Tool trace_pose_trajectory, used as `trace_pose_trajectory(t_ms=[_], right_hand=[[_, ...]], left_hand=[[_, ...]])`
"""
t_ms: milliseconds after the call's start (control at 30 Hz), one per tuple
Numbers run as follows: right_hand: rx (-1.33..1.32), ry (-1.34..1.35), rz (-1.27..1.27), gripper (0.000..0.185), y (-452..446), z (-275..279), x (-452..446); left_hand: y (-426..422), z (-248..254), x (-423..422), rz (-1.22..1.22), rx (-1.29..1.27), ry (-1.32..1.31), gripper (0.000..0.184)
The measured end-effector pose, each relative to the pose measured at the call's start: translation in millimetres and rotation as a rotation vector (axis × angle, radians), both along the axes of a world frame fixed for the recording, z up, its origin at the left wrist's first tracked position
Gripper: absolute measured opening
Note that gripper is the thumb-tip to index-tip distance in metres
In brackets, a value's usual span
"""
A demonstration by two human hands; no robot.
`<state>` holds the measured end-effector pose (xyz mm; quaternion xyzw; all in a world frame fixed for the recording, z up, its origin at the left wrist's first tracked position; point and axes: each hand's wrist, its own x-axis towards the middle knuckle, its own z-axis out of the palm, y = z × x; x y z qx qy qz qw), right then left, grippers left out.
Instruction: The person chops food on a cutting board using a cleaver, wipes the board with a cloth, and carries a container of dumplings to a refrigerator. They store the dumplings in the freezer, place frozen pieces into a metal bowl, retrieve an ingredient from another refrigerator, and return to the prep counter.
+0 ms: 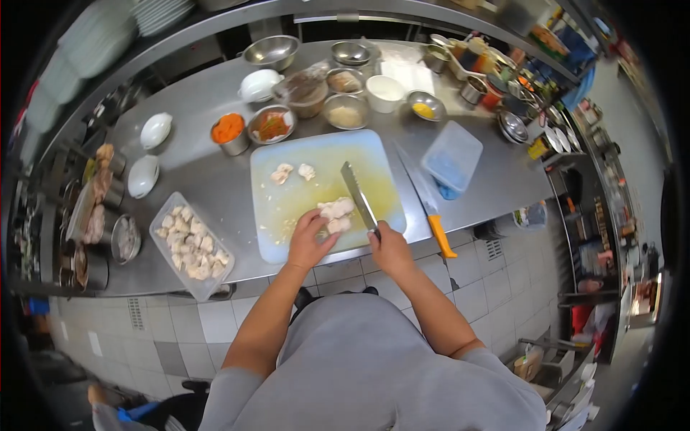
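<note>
My right hand (pixel 390 248) is wrapped round the dark handle of a knife (pixel 359 195), whose blade points up and away over the cutting board (pixel 277 158). Against the pale meat pieces (pixel 336 214) near the board's front rests my left hand (pixel 312 240), its fingers apart at their left side. Two smaller pieces (pixel 282 172) (pixel 307 172) lie farther up the board, with small scraps around them. Yellowish liquid stains the board's surface.
A plastic container of cut pieces (pixel 192 248) stands left of the board. On the right lie a yellow-handled knife (pixel 440 233) and a clear lidded box (pixel 453 152). Several bowls, one holding orange food (pixel 228 128), line the back. Another person's arm (pixel 97 396) shows at lower left.
</note>
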<state>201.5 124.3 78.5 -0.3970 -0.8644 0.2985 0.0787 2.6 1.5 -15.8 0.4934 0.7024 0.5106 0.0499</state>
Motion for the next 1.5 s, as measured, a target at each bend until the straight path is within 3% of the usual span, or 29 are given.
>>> trace_pose_trajectory(t_ms=[233,300,500,667,733,867,967,1233,1500], right_hand=[[0.059,0.257,-0.062,0.027,-3.9,-7.1,-37.6],[0.056,0.241,-0.064,0.028,-2.7,-0.3,-44.1],[0.062,0.296,-0.019,0.029,10.4,1.8,-49.5],[0.097,0.390,0.026,0.027,14.8,17.0,-68.3],[0.140,0.550,0.050,0.027,15.2,20.6,-75.9],[0.085,0.528,0.021,0.025,17.1,-7.9,-81.3],[0.124,0.238,0.043,0.024,19.3,-32.9,-79.8],[0.076,0.287,0.039,0.023,15.1,-1.5,-82.0],[0.138,0.388,0.024,0.032,12.0,-10.0,-70.4]], left_hand=[[1.7,14.3,0.1,0.087,0.008,0.012,0.052],[1.5,25.9,1.4,0.082,0.002,0.141,0.049],[10.2,7.2,-8.4,0.109,-0.073,0.068,0.036],[11.3,9.0,-0.5,0.187,-0.054,0.029,0.037],[12.1,7.7,0.2,0.219,-0.044,0.005,0.037],[12.4,1.2,-3.2,0.187,-0.053,0.043,0.035],[13.8,-1.3,-3.2,0.170,-0.047,0.074,0.032],[12.1,1.3,-2.7,0.174,-0.041,0.053,0.030],[18.3,28.8,-2.7,0.244,-0.146,0.003,0.045]])
